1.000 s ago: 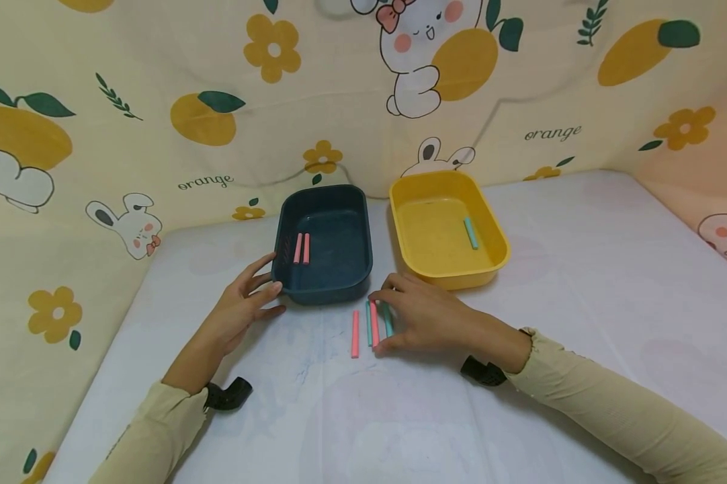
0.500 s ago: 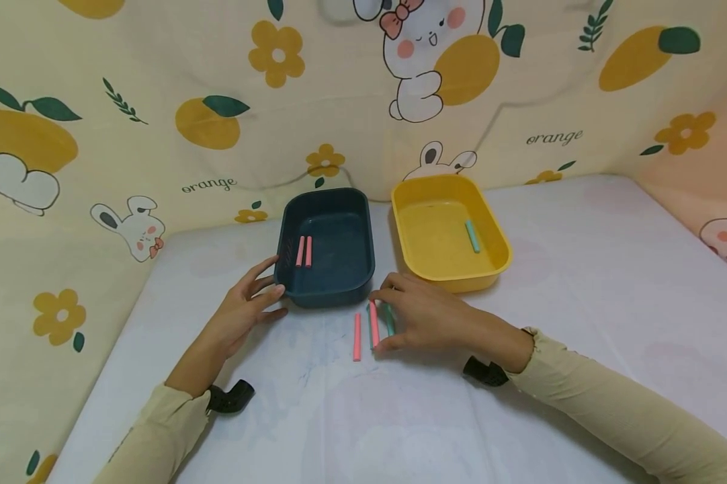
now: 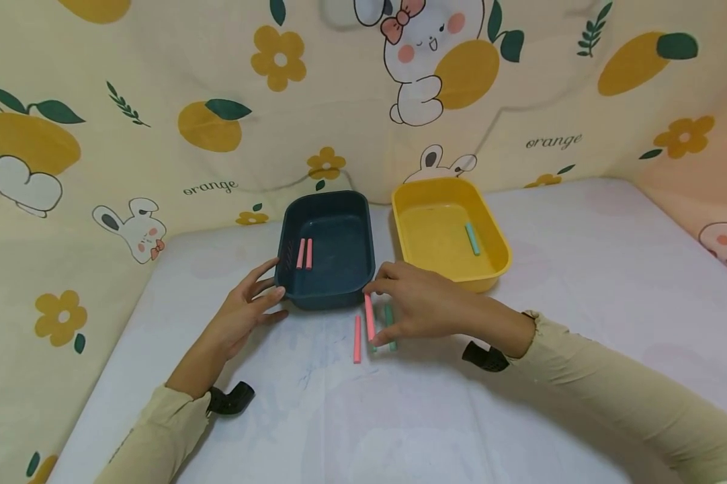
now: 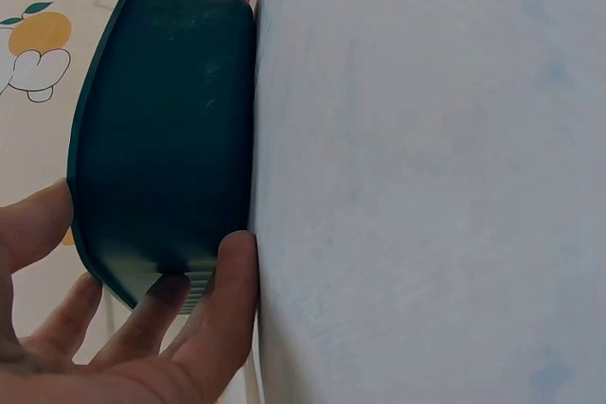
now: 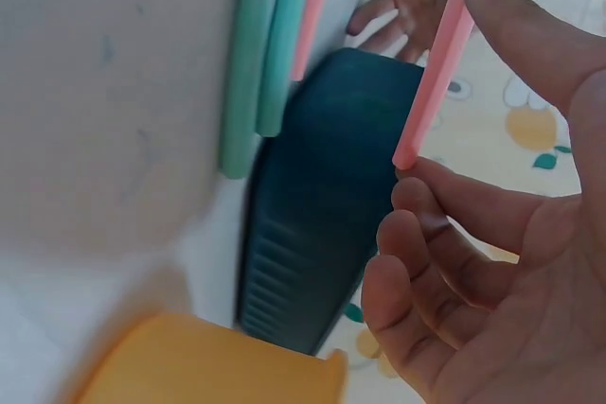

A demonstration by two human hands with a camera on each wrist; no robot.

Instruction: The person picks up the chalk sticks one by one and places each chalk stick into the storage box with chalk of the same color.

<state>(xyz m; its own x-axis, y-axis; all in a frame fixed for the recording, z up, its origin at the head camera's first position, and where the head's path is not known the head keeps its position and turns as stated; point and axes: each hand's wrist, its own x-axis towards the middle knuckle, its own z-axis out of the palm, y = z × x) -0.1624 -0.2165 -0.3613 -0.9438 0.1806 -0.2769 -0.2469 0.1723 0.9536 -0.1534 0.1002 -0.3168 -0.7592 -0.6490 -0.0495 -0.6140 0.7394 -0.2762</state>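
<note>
My right hand (image 3: 426, 301) pinches a pink chalk stick (image 3: 369, 317) by its ends, between thumb and fingertips. In the right wrist view, that held pink chalk (image 5: 436, 78) is raised off the table. Below it lie two green chalk sticks (image 5: 246, 73), one mostly hidden by the hand and pink chalk in the head view. Another pink chalk stick (image 3: 357, 339) lies just left of them. My left hand (image 3: 248, 306) rests spread against the near left corner of a dark blue-green bin (image 3: 327, 302), thumb at its rim. Two pink chalk sticks (image 3: 309, 254) lie inside that bin.
Right of the dark bin stands a yellow bin (image 3: 490, 277), partly behind my right hand, with one green chalk stick (image 3: 472, 238) inside. A white cloth (image 3: 436, 417) covers the table. Behind the bins hangs a patterned curtain (image 3: 333, 67).
My right hand has lifted the pink chalk off the table and moved it slightly up toward the dark bin. The left hand stays at the bin's corner.
</note>
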